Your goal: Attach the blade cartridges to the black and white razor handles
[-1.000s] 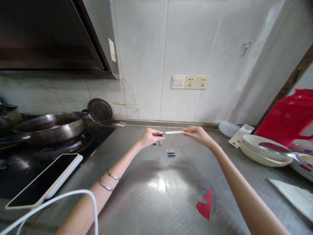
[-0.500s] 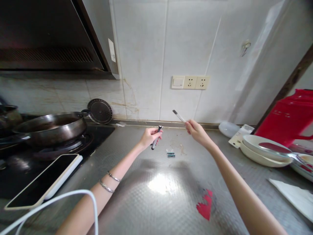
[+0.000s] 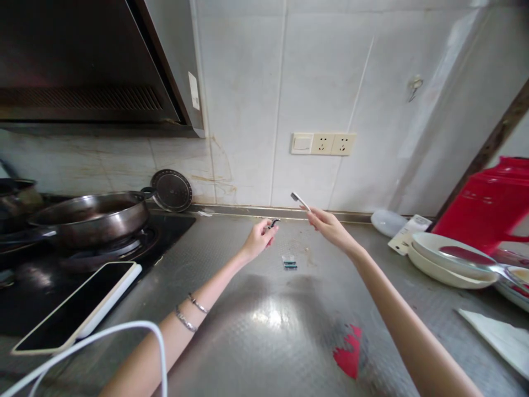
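Above a metal counter [image 3: 256,361], the left hand [image 3: 257,241] pinches a razor [image 3: 273,223], mostly hidden; the right hand [image 3: 331,227] pinches a toothbrush [image 3: 302,202] by its handle, head jutting free, so a knock there could twist it loose

Between the forearms the table [image 3: 231,353] gives a broad, open stretch, where a small flat packet [image 3: 290,264] and a red patch [image 3: 349,355] lie low. The gap between left hand [image 3: 258,240] and right hand [image 3: 326,223] is narrower, a white stick [image 3: 302,203] jutting into it. Tiled wall [image 3: 239,82] blocks the far side; phone [image 3: 78,309], pan [image 3: 97,223] and overhanging hood [image 3: 82,60] crowd the left, stacked dishes [image 3: 446,270] and red jug [image 3: 479,207] the right. A white cable [image 3: 162,353] arcs across the left forearm.
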Demonstrator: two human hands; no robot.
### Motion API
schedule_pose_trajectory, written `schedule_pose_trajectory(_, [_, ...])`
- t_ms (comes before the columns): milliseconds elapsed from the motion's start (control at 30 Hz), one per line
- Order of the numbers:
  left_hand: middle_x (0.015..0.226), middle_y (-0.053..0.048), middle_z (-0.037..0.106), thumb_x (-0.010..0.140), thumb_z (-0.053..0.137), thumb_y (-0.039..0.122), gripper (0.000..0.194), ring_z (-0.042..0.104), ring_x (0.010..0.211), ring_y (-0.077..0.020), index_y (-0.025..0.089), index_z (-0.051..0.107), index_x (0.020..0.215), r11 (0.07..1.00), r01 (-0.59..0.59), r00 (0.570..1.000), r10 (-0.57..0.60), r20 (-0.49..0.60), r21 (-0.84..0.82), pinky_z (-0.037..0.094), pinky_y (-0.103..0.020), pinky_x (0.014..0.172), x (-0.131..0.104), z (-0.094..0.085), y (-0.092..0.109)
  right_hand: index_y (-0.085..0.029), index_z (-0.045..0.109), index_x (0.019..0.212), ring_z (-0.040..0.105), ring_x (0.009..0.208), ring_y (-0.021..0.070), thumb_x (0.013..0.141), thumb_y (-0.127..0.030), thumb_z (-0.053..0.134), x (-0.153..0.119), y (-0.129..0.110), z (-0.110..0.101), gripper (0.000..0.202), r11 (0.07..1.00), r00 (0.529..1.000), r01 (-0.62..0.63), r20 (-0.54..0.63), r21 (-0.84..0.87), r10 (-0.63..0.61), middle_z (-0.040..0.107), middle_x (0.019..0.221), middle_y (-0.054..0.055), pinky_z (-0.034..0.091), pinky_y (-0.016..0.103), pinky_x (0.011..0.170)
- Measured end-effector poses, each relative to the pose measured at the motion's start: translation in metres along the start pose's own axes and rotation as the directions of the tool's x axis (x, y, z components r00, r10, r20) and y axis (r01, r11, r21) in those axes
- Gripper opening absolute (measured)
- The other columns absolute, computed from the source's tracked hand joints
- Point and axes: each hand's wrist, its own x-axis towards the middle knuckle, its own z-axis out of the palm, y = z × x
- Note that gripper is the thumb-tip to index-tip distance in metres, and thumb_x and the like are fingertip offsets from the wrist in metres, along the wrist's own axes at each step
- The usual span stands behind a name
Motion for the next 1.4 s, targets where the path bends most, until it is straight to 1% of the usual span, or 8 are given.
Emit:
schedule_pose_trajectory(200, [0.045, 0.007, 0.035, 0.084, 0.035, 0.048, 0.041, 0.03, 0.034, -0.0044, 0.013, 0.056, 0.084, 0.996, -0.032, 0.999, 0.029, -0.037, -0.081, 0.021, -0.017, 0.035, -0.002, 0.002, -0.002, -0.014, 0.062, 0.101, 0.041, 0.054, 0.0099, 0.083, -0.054, 0.034, -0.001, -0.001, 0.006, 0.052, 0.983, 0.984, -0.153, 0.112, 0.106, 0.141, 0.039, 0.06, -0.002, 0.037, 0.02, 0.048])
schedule_pose_trajectory(367, [0.055, 0.005, 0.042, 0.08, 0.044, 0.043, 0.03, 0.039, 0.043, -0.0051, 0.015, 0.052, 0.082, 0.992, -0.064, 0.997, 0.058, -0.059, -0.112, 0.031, -0.017, 0.041, 0.001, -0.002, -0.003, -0.017, 0.055, 0.106, 0.037, 0.047, 0.0077, 0.082, -0.042, 0.04, -0.004, -0.001, 0.017, 0.038, 0.961, 0.958, -0.245, 0.183, 0.125, 0.22, 0.036, 0.06, -0.004, 0.034, 0.016, 0.034])
schedule_pose_trajectory(467, [0.059, 0.005, 0.044, 0.079, 0.046, 0.044, 0.029, 0.042, 0.046, -0.0056, 0.016, 0.049, 0.082, 0.992, -0.067, 0.997, 0.062, -0.048, -0.11, 0.037, -0.018, 0.045, 0.002, -0.001, -0.005, -0.019, 0.05, 0.112, 0.039, 0.048, 0.0079, 0.082, -0.033, 0.041, -0.006, -0.009, 0.024, 0.034, 0.964, 0.951, -0.238, 0.229, 0.115, 0.208, 0.039, 0.062, -0.004, 0.035, 0.014, 0.034])
schedule_pose_trajectory(600, [0.06, 0.005, 0.043, 0.08, 0.046, 0.042, 0.026, 0.038, 0.042, -0.0043, 0.016, 0.049, 0.084, 0.996, -0.051, 0.997, 0.047, -0.066, -0.07, 0.031, -0.016, 0.039, 0.002, -0.001, -0.006, -0.02, 0.05, 0.115, 0.039, 0.047, 0.007, 0.082, -0.026, 0.038, -0.011, -0.026, 0.026, 0.035, 0.981, 0.949, -0.183, 0.274, 0.071, 0.157, 0.046, 0.066, -0.002, 0.033, 0.014, 0.035])
schedule_pose_trajectory(800, [0.057, 0.006, 0.039, 0.083, 0.042, 0.034, 0.02, 0.033, 0.043, -0.004, 0.016, 0.049, 0.083, 0.998, -0.068, 0.985, 0.065, -0.159, -0.012, 0.025, -0.015, 0.039, 0.003, -0.001, -0.009, -0.017, 0.057, 0.102, 0.047, 0.055, 0.0099, 0.08, -0.02, 0.039, -0.013, -0.037, 0.012, 0.029, 0.994, 0.953, -0.058, 0.292, -0.088, 0.082, 0.056, 0.066, 0.0, 0.037, 0.019, 0.048])
schedule_pose_trajectory(1000, [0.055, 0.006, 0.037, 0.083, 0.042, 0.034, 0.019, 0.032, 0.043, -0.0047, 0.016, 0.048, 0.082, 0.999, -0.046, 0.979, 0.041, -0.202, -0.024, 0.026, -0.015, 0.04, 0.002, 0.005, -0.013, -0.016, 0.052, 0.111, 0.053, 0.062, 0.0134, 0.079, -0.014, 0.036, -0.012, -0.035, 0.033, 0.036, 0.982, 0.992, -0.054, 0.099, -0.178, 0.073, 0.062, 0.071, 0.003, 0.038, 0.022, 0.057])
schedule_pose_trajectory(1233, [0.056, 0.007, 0.036, 0.08, 0.044, 0.038, 0.021, 0.031, 0.04, -0.0039, 0.017, 0.047, 0.081, 0.994, -0.038, 0.968, 0.013, -0.249, -0.098, 0.025, -0.015, 0.038, 0.004, 0.003, -0.014, -0.017, 0.055, 0.114, 0.059, 0.072, 0.0177, 0.079, -0.012, 0.038, -0.018, -0.056, 0.043, 0.039, 0.972, 0.99, 0.004, 0.137, -0.234, 0.029, 0.067, 0.081, 0.008, 0.039, 0.023, 0.062])
schedule_pose_trajectory(1400, [0.054, 0.007, 0.039, 0.081, 0.044, 0.038, 0.021, 0.032, 0.039, -0.004, 0.017, 0.048, 0.081, 0.996, -0.035, 0.978, 0.016, -0.207, -0.087, 0.027, -0.016, 0.036, 0.002, 0.01, -0.009, -0.012, 0.05, 0.12, 0.061, 0.076, 0.021, 0.08, -0.01, 0.035, -0.019, -0.054, 0.054, 0.043, 0.932, 0.997, -0.074, 0.011, -0.355, 0.083, 0.067, 0.085, 0.014, 0.039, 0.025, 0.064])
